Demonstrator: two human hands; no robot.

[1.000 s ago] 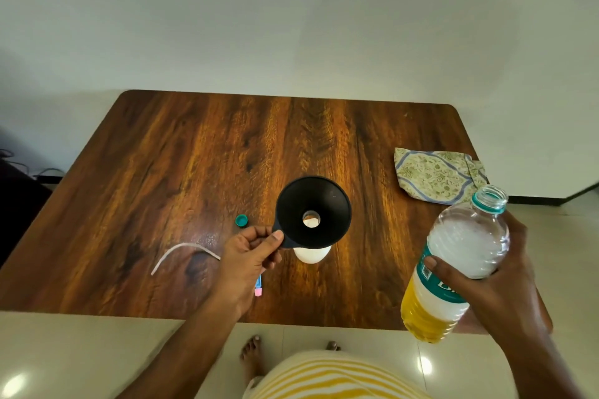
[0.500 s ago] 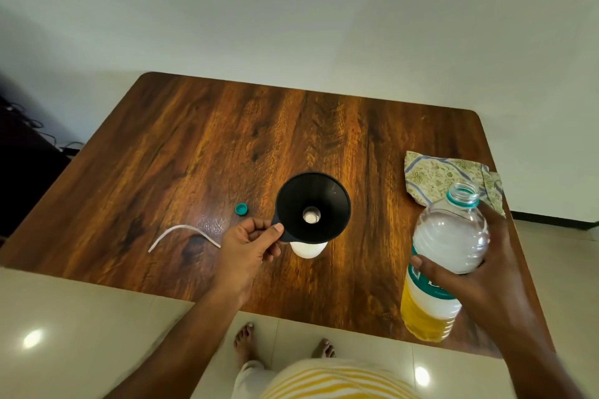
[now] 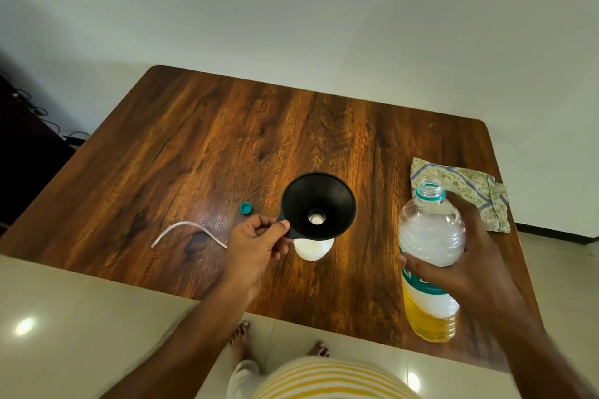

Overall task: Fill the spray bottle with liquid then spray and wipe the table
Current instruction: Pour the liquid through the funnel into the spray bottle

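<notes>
Table (image 3: 201, 152) is dark wood grain with a glossy finish, you can see light glaring off it near the cap (image 3: 245, 208), which looks like smooth teal plastic. Funnel (image 3: 318, 206) is matt black plastic. Bottle (image 3: 429, 256) is clear ribbed plastic, a bit cloudy up top, with a shiny label. Cloth (image 3: 466, 194) is soft printed fabric, matt. White tube (image 3: 188, 233) looks like thin plastic. Floor tiles (image 3: 64, 317) are glossy.
</notes>
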